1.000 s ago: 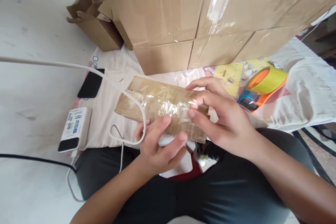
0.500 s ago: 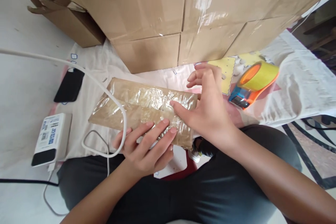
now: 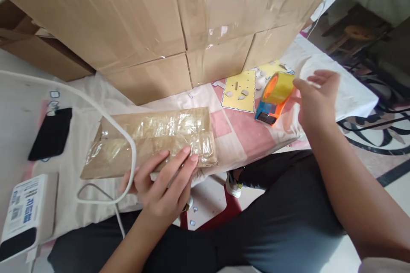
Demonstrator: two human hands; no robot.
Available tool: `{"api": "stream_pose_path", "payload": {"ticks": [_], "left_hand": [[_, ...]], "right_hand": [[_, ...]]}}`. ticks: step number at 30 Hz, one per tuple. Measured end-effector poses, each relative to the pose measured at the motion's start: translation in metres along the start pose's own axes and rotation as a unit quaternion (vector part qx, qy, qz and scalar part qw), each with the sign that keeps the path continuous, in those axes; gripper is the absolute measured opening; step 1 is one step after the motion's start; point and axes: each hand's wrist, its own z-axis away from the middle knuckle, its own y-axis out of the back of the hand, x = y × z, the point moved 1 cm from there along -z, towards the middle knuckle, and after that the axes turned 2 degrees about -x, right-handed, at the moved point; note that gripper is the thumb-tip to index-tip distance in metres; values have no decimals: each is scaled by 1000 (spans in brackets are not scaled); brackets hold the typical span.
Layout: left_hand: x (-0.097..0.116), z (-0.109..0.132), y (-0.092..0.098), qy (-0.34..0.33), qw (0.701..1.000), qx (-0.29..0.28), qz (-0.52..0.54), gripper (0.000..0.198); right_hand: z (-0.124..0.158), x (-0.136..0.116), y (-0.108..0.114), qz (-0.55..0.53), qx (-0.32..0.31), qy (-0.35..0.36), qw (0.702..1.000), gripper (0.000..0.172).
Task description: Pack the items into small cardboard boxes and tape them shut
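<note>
1. Resting on the cloth, the taped cardboard package (image 3: 153, 130) lies flat, its glossy upper face showing; contents hidden. It is the centre of the clock below.
2. Left hand (image 3: 163, 190), 5 o'clock: fingertips laid on the package's upper face near its front edge, fingers slightly apart. Thumb mostly hidden; cannot tell whether the hand is clamped.
3. Right hand (image 3: 318, 98), between 2 and 3 o'clock: fingers bent, thumb apart from them, beside the tape dispenser (image 3: 270, 113). Contact unclear.
4. Dispenser carries a yellow tape roll (image 3: 285, 87); body blue and orange.
5. Large taped carton (image 3: 137, 25), 12 o'clock: upright, seams covered by shiny tape; interior not visible.
6. Open carton (image 3: 48, 57), 10 o'clock: flaps raised, a pale edge in its mouth; unidentified.
7. Surface: pale cloth (image 3: 233, 149) with pink and yellow patches. Flat black item (image 3: 53, 134), 9 o'clock; white labelled device (image 3: 25, 204), 8 o'clock. White cable (image 3: 99, 111) loops in front of the package.
8. Room: wooden stool (image 3: 360, 32), 2 o'clock; patterned floor (image 3: 381, 138), 3 o'clock.
</note>
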Motion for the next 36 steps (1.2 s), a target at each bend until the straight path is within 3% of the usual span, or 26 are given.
{"api": "stream_pose_path", "payload": {"ticks": [8, 10, 12, 14, 16, 18, 21, 23, 25, 28, 32, 36], "left_hand": [[-2, -7, -11, 16, 1000, 0, 4, 44], [-1, -6, -11, 15, 1000, 1, -1, 45], [1, -6, -10, 16, 1000, 1, -4, 45], [2, -6, -10, 13, 1000, 6, -10, 44], [3, -6, -11, 5, 1000, 12, -20, 43], [4, -5, -12, -4, 999, 16, -27, 42], [4, -1, -11, -8, 999, 18, -35, 44], [3, 2, -9, -5, 999, 13, -37, 45], [3, 4, -8, -3, 1000, 4, -31, 44], [3, 6, -7, -1, 1000, -3, -13, 43], [5, 3, -5, 10, 1000, -3, -14, 38], [7, 0, -4, 13, 1000, -2, -20, 32]], "right_hand": [[-3, 45, -5, -20, 31, -114, 993, 29], [-6, 54, -1, -13, 85, -117, 989, 27], [-6, 50, 2, 33, 164, -39, 985, 28], [-4, 36, -5, 103, 179, 113, 972, 25], [-1, 17, -26, 162, 87, 247, 951, 12], [4, 5, -56, 223, -49, 286, 930, 5], [10, 1, -100, 389, -204, 208, 874, 20], [12, 5, -119, 468, -255, 147, 833, 27], [12, 9, -127, 495, -271, 120, 817, 30], [9, 15, -129, 485, -245, 114, 832, 34], [2, 25, -123, 410, -194, 92, 886, 36], [0, 28, -117, 304, -192, 114, 926, 31]]}}
